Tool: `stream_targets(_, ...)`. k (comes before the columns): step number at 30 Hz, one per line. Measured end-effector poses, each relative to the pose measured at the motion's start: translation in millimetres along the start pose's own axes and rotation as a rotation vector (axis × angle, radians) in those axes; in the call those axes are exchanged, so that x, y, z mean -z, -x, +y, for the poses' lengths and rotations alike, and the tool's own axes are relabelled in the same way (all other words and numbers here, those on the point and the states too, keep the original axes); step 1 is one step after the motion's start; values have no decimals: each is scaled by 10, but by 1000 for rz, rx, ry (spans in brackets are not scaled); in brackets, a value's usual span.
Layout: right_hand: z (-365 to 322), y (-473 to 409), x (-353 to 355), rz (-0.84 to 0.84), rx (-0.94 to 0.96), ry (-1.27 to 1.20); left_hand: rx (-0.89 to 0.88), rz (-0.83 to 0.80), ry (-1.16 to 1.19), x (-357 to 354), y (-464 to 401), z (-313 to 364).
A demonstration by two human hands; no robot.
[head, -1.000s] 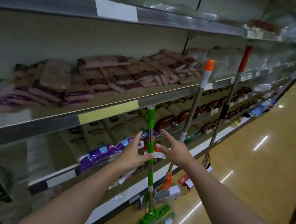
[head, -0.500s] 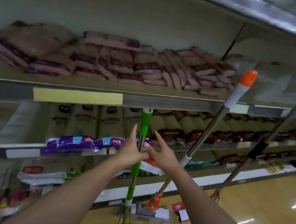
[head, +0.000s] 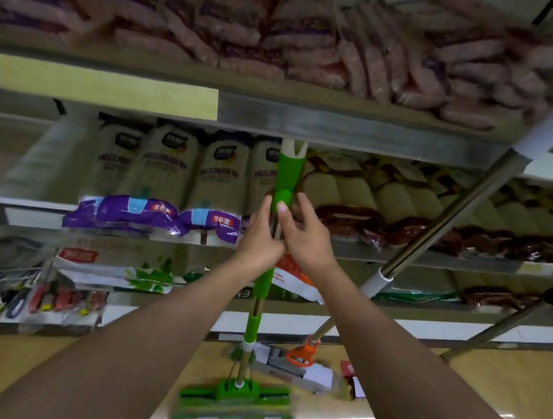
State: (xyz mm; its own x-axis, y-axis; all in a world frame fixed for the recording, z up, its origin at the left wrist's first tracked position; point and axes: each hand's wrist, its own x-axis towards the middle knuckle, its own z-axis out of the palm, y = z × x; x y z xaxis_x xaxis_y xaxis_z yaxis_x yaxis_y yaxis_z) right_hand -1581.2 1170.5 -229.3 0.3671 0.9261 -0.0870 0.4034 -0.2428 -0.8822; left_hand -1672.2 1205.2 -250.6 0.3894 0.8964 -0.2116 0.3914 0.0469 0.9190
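Note:
A green mop (head: 262,285) stands almost upright on the floor, its top leaning on the shelf edge (head: 343,128). Its green sponge head (head: 232,404) lies wrapped in plastic at the bottom. My left hand (head: 257,241) lies against the left side of the handle, fingers straight and pointing up. My right hand (head: 309,239) holds the handle from the right, its thumb over the front of a green knob (head: 283,196) and its fingers behind the pole.
A steel-handled mop with orange fittings (head: 453,219) leans diagonally on the shelves to the right, and another pole (head: 507,326) leans beyond it. The shelves hold pink packets (head: 318,44), roll packs (head: 171,162) and purple bags (head: 123,211). Wooden floor (head: 453,388) runs below.
Both hands have come together from either side onto the green mop's handle. The view has swung left and closer to the shelves.

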Motion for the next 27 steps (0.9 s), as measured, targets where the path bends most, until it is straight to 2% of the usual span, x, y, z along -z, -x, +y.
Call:
stream_targets(3,9,-14,-30,51,97,29,-26,51,-18,-29,11,-26)
stream_targets(8,111,135,-182,165,90,57,-100,94,24,-72,164,-71)
stream_targets(13,20,313,-132,280,217,121,-183,92,-114,-14,337,-156)
stream_targets(19,-182,559,-183,208,195,54,-112,54,-135,121,518,-162)
stream_targets(23,-273,776,-205,191,218,144,-75,15,-143,243,767,-89)
stream_targets(27,-412,1064,-332,216,234,175,-67,13,-56,425,1104,-48)
